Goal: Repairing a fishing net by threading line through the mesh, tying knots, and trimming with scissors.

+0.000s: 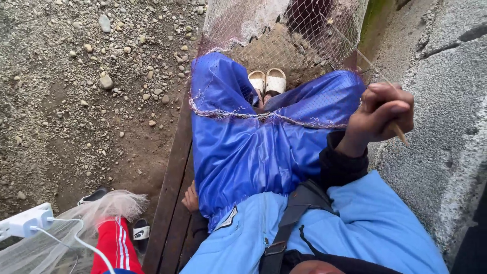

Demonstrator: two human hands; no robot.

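The gravel ground (76, 101) is spreading out far to the left of the fingers, and a rough concrete wall (446, 111) is rising just to the right of them. A person is sitting on a wooden plank counter (170, 203), legs in shiny blue trousers (243, 152) stretching forward below and to the left of the raised fingers. A fine fishing net (264, 35) is hanging ahead of the fingers and draping over the knees, its thick corded edge (253, 115) running across the thighs just left of them.

The right hand (378, 116) is clenching around a thin wooden netting needle (399, 133), whose tip is poking out below the fingers toward the wall. The left hand (190, 198) is resting well behind and below, beside the hip at the counter's edge; I cannot tell whether its fingers are curled or loose, as they are mostly hidden.

As a judgement, the needle could slip or snag the mesh because the net is lying slack, and only one hand is tending it. The tip could also scrape the nearby wall.
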